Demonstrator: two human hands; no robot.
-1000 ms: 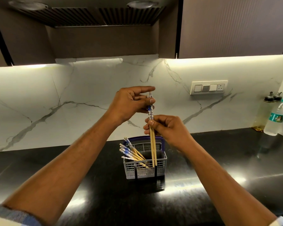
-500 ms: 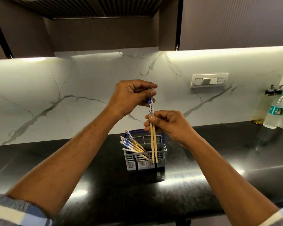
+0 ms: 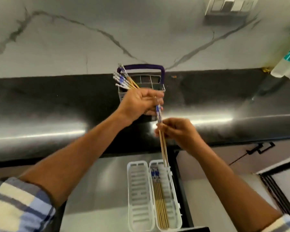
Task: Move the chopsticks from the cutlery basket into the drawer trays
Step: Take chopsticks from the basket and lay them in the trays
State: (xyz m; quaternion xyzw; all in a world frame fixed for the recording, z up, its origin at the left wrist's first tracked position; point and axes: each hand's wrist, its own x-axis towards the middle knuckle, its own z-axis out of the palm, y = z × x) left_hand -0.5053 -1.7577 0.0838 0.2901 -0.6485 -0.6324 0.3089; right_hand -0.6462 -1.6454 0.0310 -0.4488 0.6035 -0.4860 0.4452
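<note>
A pair of wooden chopsticks [image 3: 163, 148] with blue-and-white tops hangs upright over the open drawer. My left hand [image 3: 141, 102] pinches their tops and my right hand [image 3: 177, 131] grips them lower down. Their tips hover just above the right white tray [image 3: 172, 186], which holds several chopsticks [image 3: 160, 198]. The left white tray [image 3: 137, 195] has nothing in it. Behind my left hand stands the grey cutlery basket [image 3: 155, 81] with a purple handle, and several chopsticks [image 3: 124, 80] lean out of its left side.
The basket stands on a black glossy countertop [image 3: 57, 104] against a marble wall. A plastic bottle [image 3: 287, 62] stands at the far right and a switch plate [image 3: 231, 5] is on the wall. The open drawer [image 3: 99, 190] lies below the counter edge.
Both hands have carried the pair of chopsticks down and toward me, from above the basket to over the drawer trays. My head has tilted down, bringing the drawer into view.
</note>
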